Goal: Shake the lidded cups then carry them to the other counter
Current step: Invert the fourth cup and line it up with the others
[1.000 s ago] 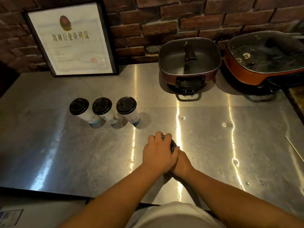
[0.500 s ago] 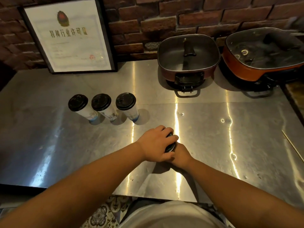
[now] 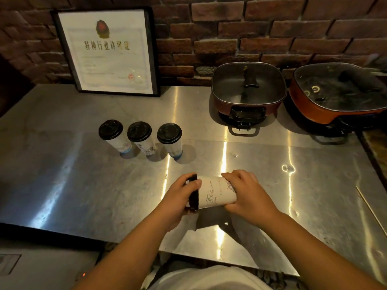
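Got my left grip (image 3: pixel 182 196) on the lid end and right grip (image 3: pixel 249 193) on the base of a sideways cup (image 3: pixel 215 192), low center of frame over the tabletop (image 3: pixel 83 185).

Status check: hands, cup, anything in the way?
Left hand grips lid end, right hand grips base. Cup held sideways above counter. Three lidded cups stand behind, apart. Nothing blocking.

Four lidded cups (image 3: pixel 215 192), two pots (image 3: pixel 248 91), one frame (image 3: pixel 109 52)
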